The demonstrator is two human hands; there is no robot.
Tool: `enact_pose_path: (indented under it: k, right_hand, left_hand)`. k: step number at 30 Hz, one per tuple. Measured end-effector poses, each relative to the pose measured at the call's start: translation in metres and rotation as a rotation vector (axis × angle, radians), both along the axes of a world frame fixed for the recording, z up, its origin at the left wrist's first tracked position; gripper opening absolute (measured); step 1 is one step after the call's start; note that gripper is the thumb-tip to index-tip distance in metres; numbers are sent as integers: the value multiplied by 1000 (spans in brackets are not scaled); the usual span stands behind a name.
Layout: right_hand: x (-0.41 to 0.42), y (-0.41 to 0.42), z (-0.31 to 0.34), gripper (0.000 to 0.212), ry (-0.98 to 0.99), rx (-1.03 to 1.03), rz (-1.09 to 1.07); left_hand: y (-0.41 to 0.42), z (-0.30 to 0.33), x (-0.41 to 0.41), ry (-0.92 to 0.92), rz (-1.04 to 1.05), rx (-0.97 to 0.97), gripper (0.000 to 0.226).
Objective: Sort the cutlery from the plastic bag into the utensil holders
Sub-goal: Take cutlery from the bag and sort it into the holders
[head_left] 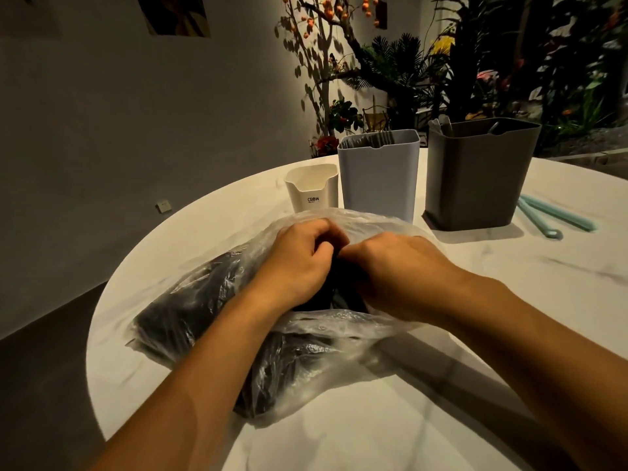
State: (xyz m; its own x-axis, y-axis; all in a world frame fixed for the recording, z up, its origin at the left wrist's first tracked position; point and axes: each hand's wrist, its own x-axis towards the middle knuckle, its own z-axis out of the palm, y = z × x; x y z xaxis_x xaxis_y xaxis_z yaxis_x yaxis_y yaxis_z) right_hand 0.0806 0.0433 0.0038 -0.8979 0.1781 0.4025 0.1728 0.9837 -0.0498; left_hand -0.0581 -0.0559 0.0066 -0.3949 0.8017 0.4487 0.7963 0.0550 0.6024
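Two hands: left hand (299, 263) and right hand (390, 270) meet at the mouth of the bag (190, 314), fingers curled in; both seem to pinch film or a dark piece inside, though what exactly cannot be told
Bag: thin clear plastic, lying on the table (373, 419) near the person, slumped and crinkled; soft, slippery, likely to tear or slide if pulled by one edge
Cutlery (170, 321): dark mass inside the bag, probably light plastic pieces, stiff but snappable, tangled; tines may snag the film
Where to hold: judged best by a handle, one piece at a time, with the other hand pinning the bag's mouth open
White holder (311, 188): smallest, just beyond the bag, looks empty
Blue holder (379, 178): beside the white one, dark fork tines show at its rim
Grey holder (475, 178): tallest, to the right, some utensils poke out
Straws (557, 215): pale green, lying right of the grey holder, well clear
In the way: the bag's raised far edge sits close to the holders; a careless lift could tip the white one
Background: plants (509, 62) behind the table
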Motion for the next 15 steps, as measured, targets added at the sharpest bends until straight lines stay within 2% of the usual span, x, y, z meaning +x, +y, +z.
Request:
enact_pose_path:
  k: [5,7,10,15]
  right_hand:
    - [6,-7,0,42,105,114,52]
    - [6,-6,2,39,147,118,84]
    - [8,-1,8,28,235,-58,120]
    - [19,9,19,13,369,-392,88]
  left_hand:
    - [-1,5,2,31,71,61,29]
    - [-2,11,2,50,167,60,40]
    - [-5,20,0,-9,192,-21,61]
    - [-8,31,-3,-127,56,-168,73]
